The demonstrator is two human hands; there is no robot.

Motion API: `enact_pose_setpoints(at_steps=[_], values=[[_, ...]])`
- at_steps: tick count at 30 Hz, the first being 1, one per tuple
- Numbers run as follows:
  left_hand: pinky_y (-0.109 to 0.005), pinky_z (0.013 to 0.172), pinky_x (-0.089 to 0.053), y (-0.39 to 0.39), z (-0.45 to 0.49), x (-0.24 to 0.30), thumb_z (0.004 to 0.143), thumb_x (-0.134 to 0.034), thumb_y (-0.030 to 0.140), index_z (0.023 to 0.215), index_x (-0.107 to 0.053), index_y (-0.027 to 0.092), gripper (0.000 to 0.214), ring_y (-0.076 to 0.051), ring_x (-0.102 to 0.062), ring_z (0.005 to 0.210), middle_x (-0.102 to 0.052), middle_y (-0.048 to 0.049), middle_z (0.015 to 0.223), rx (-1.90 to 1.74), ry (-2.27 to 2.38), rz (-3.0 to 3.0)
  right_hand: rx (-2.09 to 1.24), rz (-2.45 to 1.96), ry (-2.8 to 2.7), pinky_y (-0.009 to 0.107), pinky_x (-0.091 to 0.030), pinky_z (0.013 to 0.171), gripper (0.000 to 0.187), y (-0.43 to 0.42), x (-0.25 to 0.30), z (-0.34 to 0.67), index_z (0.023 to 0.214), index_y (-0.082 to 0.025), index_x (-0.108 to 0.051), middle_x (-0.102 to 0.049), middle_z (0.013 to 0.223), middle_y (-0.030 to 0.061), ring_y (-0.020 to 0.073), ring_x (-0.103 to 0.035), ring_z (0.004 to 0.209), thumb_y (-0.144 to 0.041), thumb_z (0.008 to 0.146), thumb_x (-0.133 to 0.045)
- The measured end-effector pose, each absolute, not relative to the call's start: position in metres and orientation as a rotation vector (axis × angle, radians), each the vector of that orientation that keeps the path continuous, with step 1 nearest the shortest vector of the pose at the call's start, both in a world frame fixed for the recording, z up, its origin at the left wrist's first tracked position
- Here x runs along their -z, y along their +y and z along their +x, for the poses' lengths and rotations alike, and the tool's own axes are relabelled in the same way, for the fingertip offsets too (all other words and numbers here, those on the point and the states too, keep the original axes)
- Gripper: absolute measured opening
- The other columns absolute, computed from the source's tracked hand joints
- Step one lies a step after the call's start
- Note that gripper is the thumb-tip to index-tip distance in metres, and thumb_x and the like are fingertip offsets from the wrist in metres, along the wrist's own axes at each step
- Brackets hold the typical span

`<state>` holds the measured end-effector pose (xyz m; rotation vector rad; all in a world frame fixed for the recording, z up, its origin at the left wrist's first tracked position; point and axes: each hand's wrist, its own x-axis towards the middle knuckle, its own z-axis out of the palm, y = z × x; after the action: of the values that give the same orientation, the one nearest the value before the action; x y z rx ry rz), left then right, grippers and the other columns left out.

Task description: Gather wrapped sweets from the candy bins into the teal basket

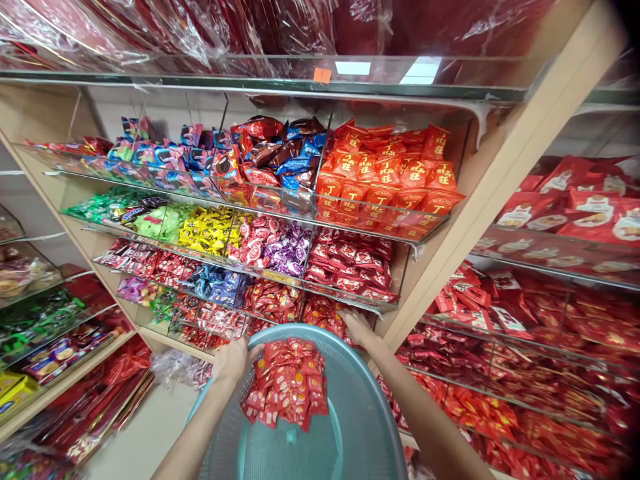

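My left hand is closed on the left rim of a round teal plastic basket, its thumb over the inner side. Inside lies a heap of small red candy packets with pale and orange dots. Past the basket's far right rim, my right hand reaches to a low shelf compartment. Its fingers are stretched toward the red packets there and look apart, though the fingertips are partly lost among them.
Tiered glass-fronted shelves hold orange-red packets, purple sweets, yellow sweets and dark red packets. A wooden upright stands right of my right arm. Glass shelf edges jut out above both hands. Plastic-wrapped red goods fill the top shelf.
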<state>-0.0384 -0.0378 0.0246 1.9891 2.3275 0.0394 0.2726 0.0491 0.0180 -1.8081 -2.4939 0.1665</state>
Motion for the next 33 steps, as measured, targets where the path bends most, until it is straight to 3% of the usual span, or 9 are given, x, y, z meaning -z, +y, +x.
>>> enact_pose_setpoints(at_steps=[10,18,21,25,28,33], values=[[-0.033,0.064,-0.042,-0.037,-0.039,-0.021,0.075,-0.026,0.056,0.089,-0.054,0.016,0.051,-0.026,-0.059,0.078,-0.063,-0.0123,0.080,-0.032,2.349,2.004,-0.187,-1.910,-2.572,0.025,-0.034,0.076,0.042,0.062,-0.025,0.265,0.101,-0.017,-0.053,-0.058,0.101,0.0100,0.0195,-0.051,0.094,-0.001,0.063,-0.042],[-0.033,0.063,-0.042,-0.039,-0.038,-0.023,0.076,-0.023,0.057,0.088,-0.054,0.017,0.051,-0.026,-0.060,0.076,-0.063,-0.0124,0.078,-0.042,2.334,2.001,-0.032,-1.854,-2.442,0.030,-0.026,0.090,0.058,0.040,-0.035,0.270,0.122,-0.021,-0.034,-0.043,0.120,0.0094,0.0231,-0.037,0.111,-0.018,0.067,-0.051],[-0.033,0.062,-0.042,-0.039,-0.038,-0.020,0.076,-0.023,0.057,0.089,-0.054,0.017,0.052,-0.026,-0.060,0.076,-0.063,-0.0121,0.079,-0.051,2.343,1.988,-0.037,-1.784,-2.338,0.029,-0.029,0.088,0.057,0.023,-0.046,0.263,0.124,-0.020,-0.029,-0.041,0.121,0.0096,0.0223,-0.039,0.108,-0.023,0.071,-0.048],[-0.034,0.063,-0.041,-0.039,-0.039,-0.015,0.075,-0.024,0.058,0.091,-0.054,0.018,0.052,-0.027,-0.059,0.077,-0.063,-0.0125,0.080,-0.062,2.355,1.987,-0.125,-1.753,-2.221,0.029,-0.033,0.085,0.052,-0.016,-0.053,0.245,0.124,-0.019,-0.031,-0.043,0.115,0.0103,0.0212,-0.043,0.103,-0.027,0.074,-0.044],[-0.035,0.065,-0.041,-0.039,-0.037,-0.016,0.074,-0.023,0.059,0.092,-0.054,0.018,0.054,-0.027,-0.059,0.078,-0.063,-0.0132,0.082,-0.056,2.352,1.977,-0.339,-1.636,-2.156,0.026,-0.035,0.083,0.058,-0.049,-0.042,0.234,0.128,-0.021,-0.022,-0.041,0.117,0.0077,0.0181,-0.045,0.101,-0.035,0.076,-0.042],[-0.035,0.066,-0.041,-0.041,-0.035,-0.020,0.076,-0.022,0.056,0.093,-0.053,0.017,0.053,-0.027,-0.059,0.078,-0.063,-0.0134,0.082,-0.055,2.364,1.965,-0.727,-1.789,-2.135,0.028,-0.037,0.079,0.060,-0.081,-0.006,0.234,0.122,-0.021,-0.029,-0.047,0.113,0.0074,0.0207,-0.049,0.098,-0.038,0.068,-0.050]])
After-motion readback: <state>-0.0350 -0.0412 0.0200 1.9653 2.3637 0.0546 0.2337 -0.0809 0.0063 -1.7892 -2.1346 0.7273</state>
